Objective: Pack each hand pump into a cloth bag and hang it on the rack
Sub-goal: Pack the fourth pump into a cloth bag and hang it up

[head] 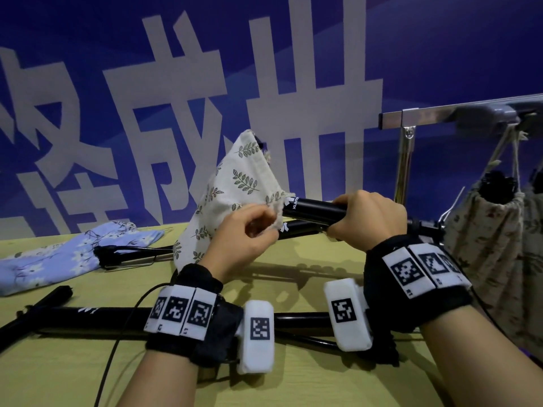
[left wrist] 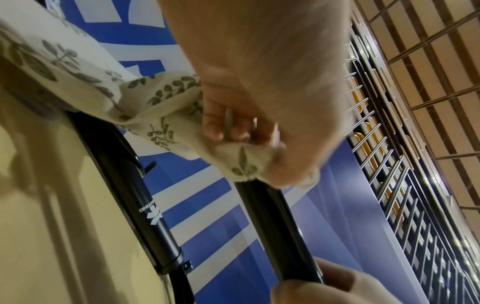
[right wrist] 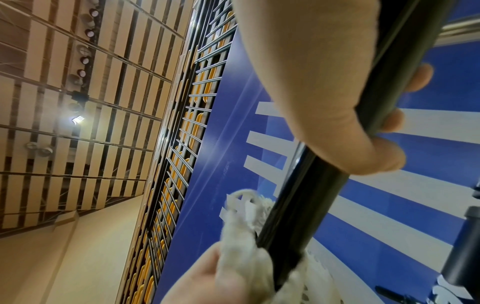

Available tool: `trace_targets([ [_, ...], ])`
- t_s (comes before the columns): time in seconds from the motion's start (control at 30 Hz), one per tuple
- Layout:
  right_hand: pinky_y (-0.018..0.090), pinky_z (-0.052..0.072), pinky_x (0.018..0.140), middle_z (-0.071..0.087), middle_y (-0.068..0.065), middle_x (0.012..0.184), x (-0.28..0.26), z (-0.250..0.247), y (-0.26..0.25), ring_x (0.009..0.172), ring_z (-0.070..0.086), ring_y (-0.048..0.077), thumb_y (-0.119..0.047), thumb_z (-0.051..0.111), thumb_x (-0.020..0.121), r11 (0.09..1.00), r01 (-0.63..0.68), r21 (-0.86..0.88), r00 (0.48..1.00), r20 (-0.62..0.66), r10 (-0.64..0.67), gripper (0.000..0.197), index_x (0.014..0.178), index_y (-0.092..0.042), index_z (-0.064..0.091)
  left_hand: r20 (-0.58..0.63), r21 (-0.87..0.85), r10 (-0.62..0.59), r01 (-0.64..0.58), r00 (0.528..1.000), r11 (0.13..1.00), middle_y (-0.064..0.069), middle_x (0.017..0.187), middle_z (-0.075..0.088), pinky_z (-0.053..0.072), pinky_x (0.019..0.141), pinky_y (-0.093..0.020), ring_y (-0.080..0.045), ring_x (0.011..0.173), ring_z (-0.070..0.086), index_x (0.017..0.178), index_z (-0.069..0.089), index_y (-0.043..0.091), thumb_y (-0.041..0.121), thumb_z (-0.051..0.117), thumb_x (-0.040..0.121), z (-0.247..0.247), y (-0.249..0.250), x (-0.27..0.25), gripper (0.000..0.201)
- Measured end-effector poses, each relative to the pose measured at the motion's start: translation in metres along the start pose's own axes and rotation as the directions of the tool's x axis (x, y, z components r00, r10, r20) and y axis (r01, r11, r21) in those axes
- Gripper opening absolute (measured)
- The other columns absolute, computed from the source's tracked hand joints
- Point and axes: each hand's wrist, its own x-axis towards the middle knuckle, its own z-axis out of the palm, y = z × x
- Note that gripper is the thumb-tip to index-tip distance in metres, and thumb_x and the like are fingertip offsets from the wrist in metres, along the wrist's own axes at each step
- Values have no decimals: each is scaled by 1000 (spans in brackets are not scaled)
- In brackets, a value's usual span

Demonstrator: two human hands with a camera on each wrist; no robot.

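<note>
A cream cloth bag (head: 235, 183) printed with green leaves stands over one end of a black hand pump (head: 311, 211), held above the table. My left hand (head: 249, 230) pinches the bag's mouth edge (left wrist: 233, 156) where the pump enters. My right hand (head: 364, 215) grips the pump's barrel (right wrist: 319, 185) just right of the bag. The pump's far end is hidden inside the cloth. A second black pump (head: 97, 314) lies across the table under my wrists. At the right a metal rack (head: 440, 116) carries a filled floral bag (head: 493, 230) hung by its cord.
A blue floral bag (head: 58, 257) lies flat at the table's left, with a black pump part (head: 126, 251) beside it. Another black pump (left wrist: 155, 222) lies on the yellow-green tabletop (head: 293, 386). A blue banner (head: 176, 83) with large pale characters stands close behind.
</note>
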Motion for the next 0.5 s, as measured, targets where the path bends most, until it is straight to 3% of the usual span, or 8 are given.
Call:
trace_targets([
  [0.03,28,45,67,64,-6,79,0,0,1,77,60,17,-33,66,80,1000,13,-7,1000,-22,-14,25,105,-32,66,-54,-1,-2,2,999,1000,2,84,62,44,65,-20,-10,76,54,83,64,17,39,52,78,-1,0,-1,26],
  [0.1,28,46,67,63,-6,77,1,0,1,75,60,17,-30,65,82,998,52,-28,996,-69,-54,24,106,-31,65,-299,118,21,15,954,993,4,77,61,41,52,-19,-11,69,53,81,63,19,45,44,83,-3,2,0,32],
  [0.17,29,47,70,63,-7,77,1,0,1,75,61,16,-29,63,83,993,102,-55,987,-120,-108,23,107,-31,64,-546,258,47,114,837,959,3,80,56,30,49,-16,-13,69,50,89,62,12,34,46,93,-8,5,1,27],
  [0.23,28,41,75,62,-8,75,1,0,0,75,60,15,-29,62,84,985,151,-81,973,-164,-163,22,106,-32,64,-670,294,39,216,742,931,3,90,48,25,51,-15,-12,76,46,97,59,11,36,45,92,-13,3,2,29],
  [0.3,29,33,79,64,-7,77,1,0,-2,77,60,16,-27,62,84,975,193,-111,960,-186,-211,21,105,-32,64,-689,256,-27,278,724,926,-1,104,45,32,57,-20,-14,88,44,108,53,12,48,42,85,-18,-1,4,44],
  [0.4,30,29,80,65,-7,80,0,-1,-5,80,58,16,-25,59,85,954,251,-166,940,-193,-281,20,103,-33,64,-660,147,-199,384,724,912,-10,125,39,42,76,-35,-24,108,46,121,41,14,62,48,80,-21,-7,6,63],
  [0.5,30,28,82,63,-9,83,-2,-4,-7,84,56,15,-27,59,87,933,298,-199,927,-173,-333,17,102,-33,62,-663,12,-337,460,668,888,-13,124,35,47,82,-43,-31,105,50,111,29,15,63,57,77,-23,-10,5,65],
])
